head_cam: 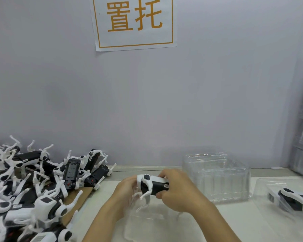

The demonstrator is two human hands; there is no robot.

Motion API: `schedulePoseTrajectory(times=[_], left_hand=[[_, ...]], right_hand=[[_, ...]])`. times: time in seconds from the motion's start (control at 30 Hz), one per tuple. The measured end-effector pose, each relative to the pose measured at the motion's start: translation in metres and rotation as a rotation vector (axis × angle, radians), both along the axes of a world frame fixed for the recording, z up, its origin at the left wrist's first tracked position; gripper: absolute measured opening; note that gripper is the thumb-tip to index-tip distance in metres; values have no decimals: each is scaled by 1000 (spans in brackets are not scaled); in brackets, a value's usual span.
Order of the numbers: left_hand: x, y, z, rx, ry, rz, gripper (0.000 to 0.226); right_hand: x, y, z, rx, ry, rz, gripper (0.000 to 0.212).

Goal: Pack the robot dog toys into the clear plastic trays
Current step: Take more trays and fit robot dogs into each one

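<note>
Both hands hold one robot dog toy above the near-centre of the surface. Left hand cups its left end, fingers curled round it; right hand grips the right end, thumb under, fingers over the top. Toy's long axis runs left-right, roughly level, white legs hanging down and toward the near side. Which end is the head, can't tell. Just below it lies a clear plastic tray, open. Stack of empty trays sits far right of the hands. At the right edge, a packed tray holds another dog lying left-right. Pile of unpacked dogs heaped on the left. Paper sign on the far wall.
</note>
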State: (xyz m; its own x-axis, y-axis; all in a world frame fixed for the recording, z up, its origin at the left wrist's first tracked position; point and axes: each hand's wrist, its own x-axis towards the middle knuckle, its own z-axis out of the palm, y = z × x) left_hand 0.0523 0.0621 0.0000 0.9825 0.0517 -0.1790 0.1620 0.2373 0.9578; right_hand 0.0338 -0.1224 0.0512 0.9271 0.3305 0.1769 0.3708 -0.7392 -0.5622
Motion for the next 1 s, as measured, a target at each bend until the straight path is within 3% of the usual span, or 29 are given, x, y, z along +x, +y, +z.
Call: schedulePoseTrajectory(times=[0.17, 0.37, 0.47, 1.0], left_hand=[[0, -2, 3, 69, -44, 18, 34], [-5, -2, 6, 62, 14, -32, 17], [-4, -3, 7, 79, -47, -57, 11], [3, 2, 2, 246, -104, -27, 12]], right_hand=[[5, -5, -4, -75, 55, -15, 27], [6, 4, -19, -102, -36, 2, 34], [7, 1, -18, -85, -89, -36, 37], [10, 1, -27, 32, -107, -35, 27]])
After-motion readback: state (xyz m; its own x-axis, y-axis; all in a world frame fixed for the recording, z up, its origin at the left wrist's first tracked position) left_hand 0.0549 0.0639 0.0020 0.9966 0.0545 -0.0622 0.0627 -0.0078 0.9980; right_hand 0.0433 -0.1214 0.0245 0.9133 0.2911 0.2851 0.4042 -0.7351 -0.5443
